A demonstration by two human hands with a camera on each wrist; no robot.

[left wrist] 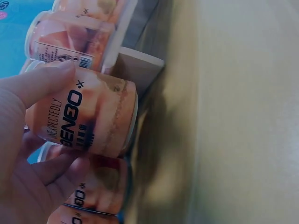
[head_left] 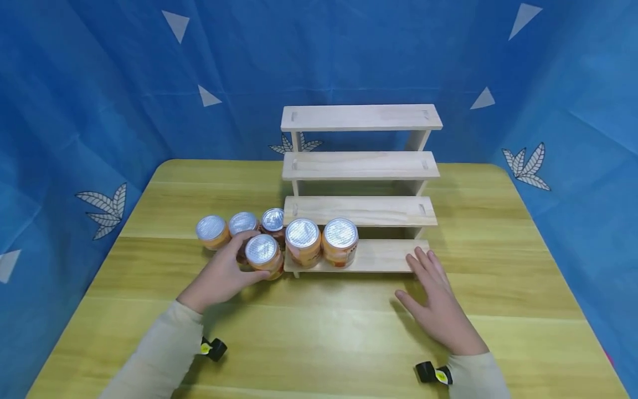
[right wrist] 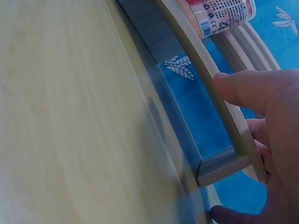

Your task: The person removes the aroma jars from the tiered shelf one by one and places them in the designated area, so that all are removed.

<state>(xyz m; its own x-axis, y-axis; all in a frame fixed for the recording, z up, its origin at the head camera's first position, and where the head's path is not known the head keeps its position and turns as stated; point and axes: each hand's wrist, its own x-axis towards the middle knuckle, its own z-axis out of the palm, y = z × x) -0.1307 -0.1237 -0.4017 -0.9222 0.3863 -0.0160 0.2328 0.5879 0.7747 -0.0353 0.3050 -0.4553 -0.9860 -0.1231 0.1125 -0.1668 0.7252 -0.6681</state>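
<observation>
My left hand (head_left: 224, 277) grips an orange-labelled can (head_left: 262, 252) with a silver lid, thumb on the near side and fingers behind. In the left wrist view, this can (left wrist: 88, 109) shows "DENBO" lettering and stands close to the left end of the stepped wooden rack (head_left: 359, 210). Two like cans (head_left: 321, 241) stand side by side on the left part of its lowest shelf (head_left: 386, 257). My right hand (head_left: 441, 307) is at that shelf's right end, fingers extended and holding nothing. In the right wrist view, the thumb (right wrist: 238, 88) overlaps the shelf edge; contact is unclear.
Behind my left hand, several more cans (head_left: 242, 221) stand on the wooden table (head_left: 329, 332), left of the rack. The upper shelves (head_left: 361, 165) rise in steps toward the back. A blue patterned cloth (head_left: 319, 50) hangs behind and at both sides.
</observation>
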